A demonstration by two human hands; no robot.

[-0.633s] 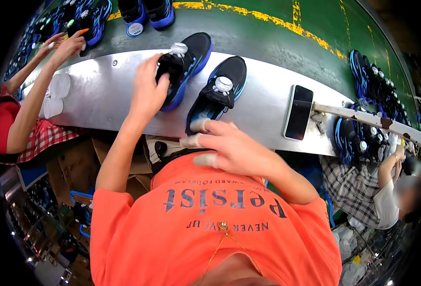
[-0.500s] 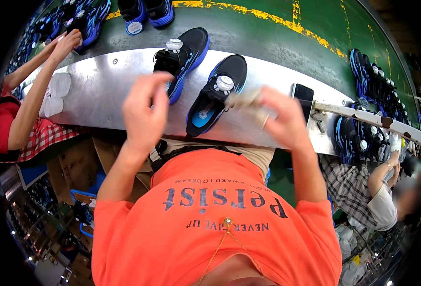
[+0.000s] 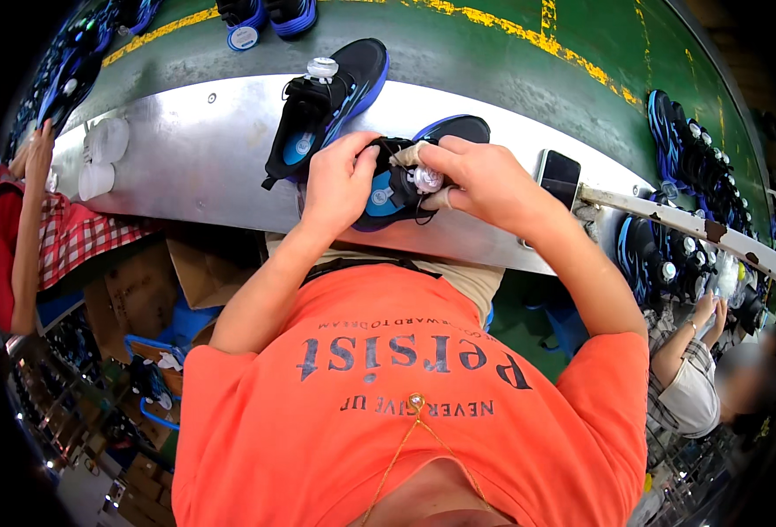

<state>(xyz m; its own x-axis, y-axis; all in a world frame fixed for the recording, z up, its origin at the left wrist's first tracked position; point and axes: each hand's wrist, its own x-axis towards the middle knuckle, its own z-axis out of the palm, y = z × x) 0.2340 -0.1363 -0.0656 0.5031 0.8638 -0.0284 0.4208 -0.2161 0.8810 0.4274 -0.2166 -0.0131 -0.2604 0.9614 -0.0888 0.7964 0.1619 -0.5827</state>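
Black-blue shoe (image 3: 401,186) lay at near side of metal bench (image 3: 186,158), toe slanting right, opening within both hands' reach. Left hand (image 3: 340,180) bent at collar, thumb near fingers, seemingly steadying; fingertip grip too hidden to tell. Right hand (image 3: 485,180), wearing finger covers (image 3: 408,156), pinched about clear dial (image 3: 426,179), probably for control. Phone (image 3: 561,176) lay aside, right. Second shoe (image 3: 318,110) stood beyond left hand, toe away, leaving working room.
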